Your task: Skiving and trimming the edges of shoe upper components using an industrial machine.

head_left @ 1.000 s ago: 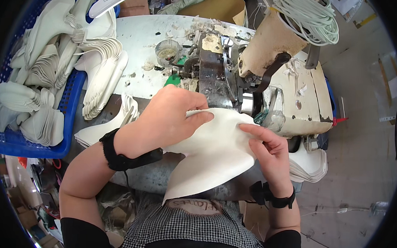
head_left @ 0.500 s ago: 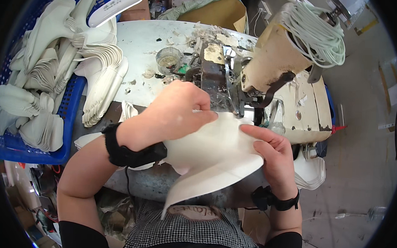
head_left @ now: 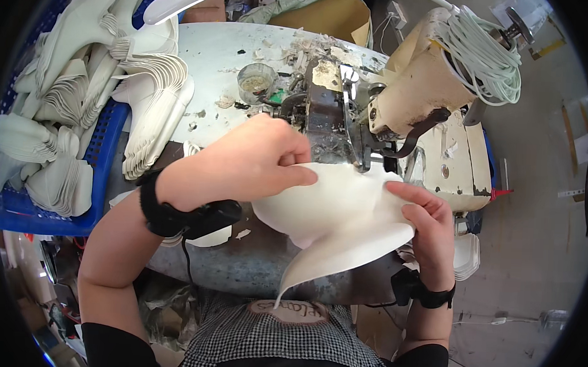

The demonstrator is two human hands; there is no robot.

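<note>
A curved white shoe-upper piece (head_left: 332, 211) lies at the front of a worn sewing-type machine (head_left: 420, 77), its far edge at the dark metal foot (head_left: 364, 161). My left hand (head_left: 259, 157) pinches the piece's far left edge between thumb and bent fingers. On the right side, my right hand (head_left: 430, 225) grips it with the thumb and forefinger near the edge. The near part of the piece folds up and hangs toward me in a pointed tip. Just what the foot presses on is hidden.
At the left a blue basket (head_left: 103, 198) holds several stacks of similar white pieces, with one stack (head_left: 156, 105) beside it on the table (head_left: 208, 45). A small round glass dish (head_left: 256, 82) and scraps lie behind. A coiled pale cable (head_left: 483, 60) hangs on the machine.
The white piece has shifted right along the foot and its hanging tip has swung right. My right hand moved right with it; my left hand stays near the same place.
</note>
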